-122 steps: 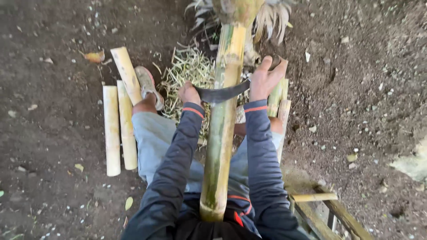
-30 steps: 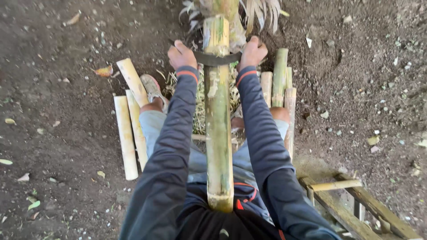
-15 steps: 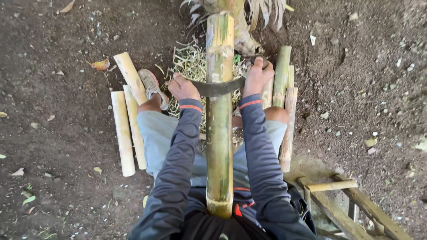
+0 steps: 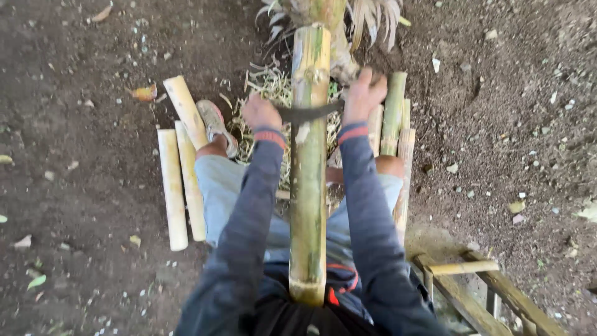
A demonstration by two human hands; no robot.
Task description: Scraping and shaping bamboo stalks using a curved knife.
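Across the bamboo pole [image 4: 309,186], both hands' grips hold a curved blade [image 4: 309,113].

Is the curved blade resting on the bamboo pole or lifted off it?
Resting on it: the blade lies across the pole, held at both ends.

- Bamboo pole [image 4: 309,168]: my view loses the far end at 12 o'clock, cut by the frame edge; near end butts against the torso, what's behind it is hidden.
- Curved blade [image 4: 309,113]: both handle ends are buried in the left hand [image 4: 261,112] and right hand [image 4: 362,94], so I can't see the grips.
- Both hands motion-blurred; individual fingers not resolvable.
- Right foot hidden under the pole and right arm.
- Wooden frame [image 4: 472,292] at 5 o'clock: cut off by the bottom edge, shape unclear.
- Shavings pile [image 4: 270,87]: mostly covered by pole and arms.
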